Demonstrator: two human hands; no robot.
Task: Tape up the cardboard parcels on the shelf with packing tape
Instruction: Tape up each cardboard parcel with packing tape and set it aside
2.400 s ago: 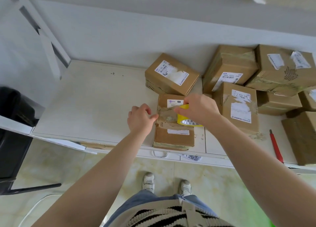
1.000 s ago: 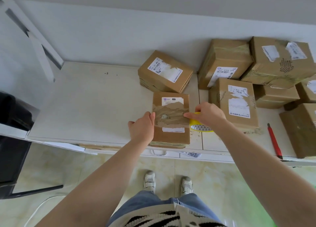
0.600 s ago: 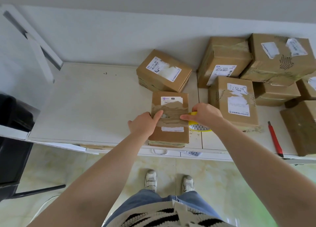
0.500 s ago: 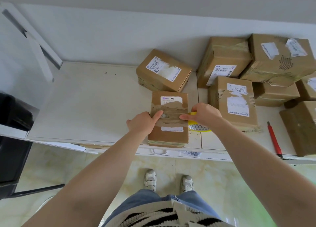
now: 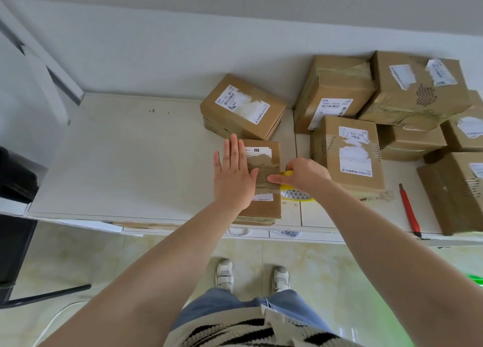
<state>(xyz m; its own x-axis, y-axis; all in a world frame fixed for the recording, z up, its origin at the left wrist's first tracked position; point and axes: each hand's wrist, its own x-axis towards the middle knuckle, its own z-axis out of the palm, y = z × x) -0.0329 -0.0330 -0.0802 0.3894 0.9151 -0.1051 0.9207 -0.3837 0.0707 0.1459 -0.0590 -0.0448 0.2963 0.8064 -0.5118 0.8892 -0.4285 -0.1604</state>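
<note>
Here the white shelf [image 5: 125, 163] carries a flat cardboard parcel [image 5: 262, 205] at its front edge. The left hand [image 5: 234, 179] lies flat on the parcel's left side, fingers straight and slightly spread. The right hand [image 5: 304, 175] has its fingers curled around a yellow tape roll [image 5: 296, 196] just beside the parcel.
</note>
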